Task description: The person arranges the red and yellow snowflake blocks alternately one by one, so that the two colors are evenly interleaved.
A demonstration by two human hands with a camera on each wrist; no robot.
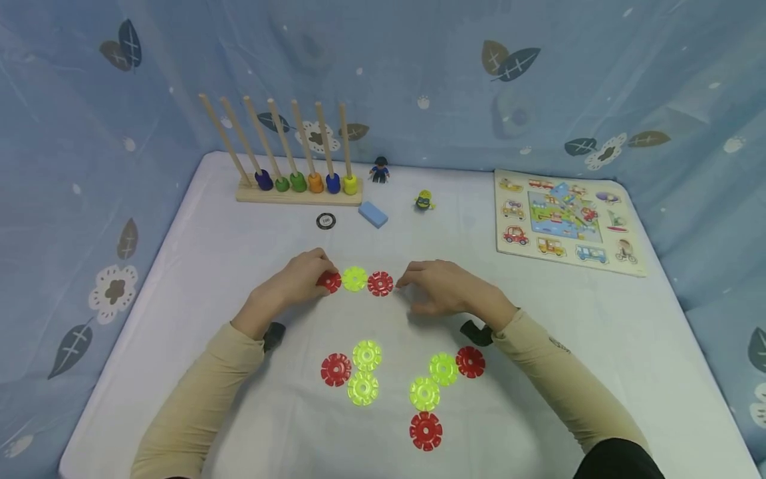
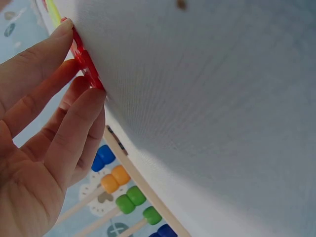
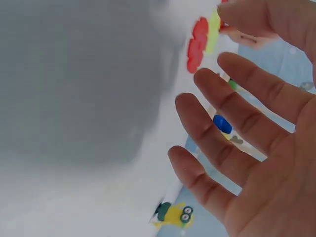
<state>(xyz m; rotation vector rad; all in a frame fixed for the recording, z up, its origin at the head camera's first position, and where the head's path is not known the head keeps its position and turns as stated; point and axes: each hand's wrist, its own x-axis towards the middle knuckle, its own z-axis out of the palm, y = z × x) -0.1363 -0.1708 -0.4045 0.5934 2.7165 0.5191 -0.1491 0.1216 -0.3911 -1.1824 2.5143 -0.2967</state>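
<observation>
Three flower-shaped plastic discs lie in a row at the middle of the table. My left hand (image 1: pixel 305 275) pinches the red disc (image 1: pixel 330 281) at the left end between thumb and fingers; the left wrist view shows this red disc (image 2: pixel 85 60) edge-on, low over the cloth. Beside it comes a yellow-green disc (image 1: pixel 355 279), then a second red disc (image 1: pixel 380 284). My right hand (image 1: pixel 441 286) is just right of that one, fingers spread and nothing held. In the right wrist view its fingers (image 3: pixel 237 106) stand apart from the red disc (image 3: pixel 197 45).
Nearer lie more discs: a left cluster with a red one (image 1: pixel 336 369), a right line with another red one (image 1: pixel 426 431). Behind stand a bead rack (image 1: pixel 299 195), a round token (image 1: pixel 326 221), a blue block (image 1: pixel 374 214), two small figures (image 1: pixel 380 170) and a puzzle board (image 1: pixel 505 219).
</observation>
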